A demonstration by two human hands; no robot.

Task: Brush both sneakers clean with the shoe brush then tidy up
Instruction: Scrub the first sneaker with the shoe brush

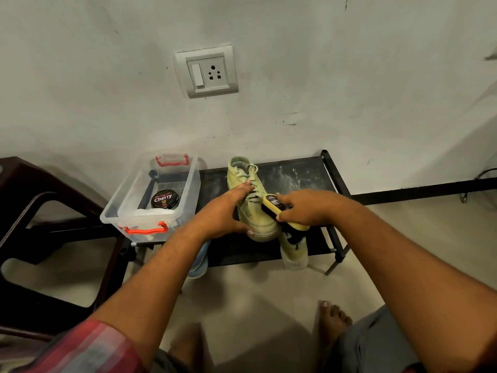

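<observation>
The left hand (223,214) holds the sneaker (254,212) steady on the black rack (295,172), fingers spread over the laces, thumb round the toe, so it cannot slide. The right hand (304,205) wraps its fingers tight round the shoe brush (273,203), pressed on the sneaker's side

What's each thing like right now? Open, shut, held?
Brushed sneaker: upright on rack, held by left hand.
Second sneaker: hanging over rack's front edge.
Shoe brush: in right hand, bristles on sneaker.
Plastic box: open, no lid on.
Polish tin: shut, inside the box.
Wall socket: nothing plugged in.
</observation>
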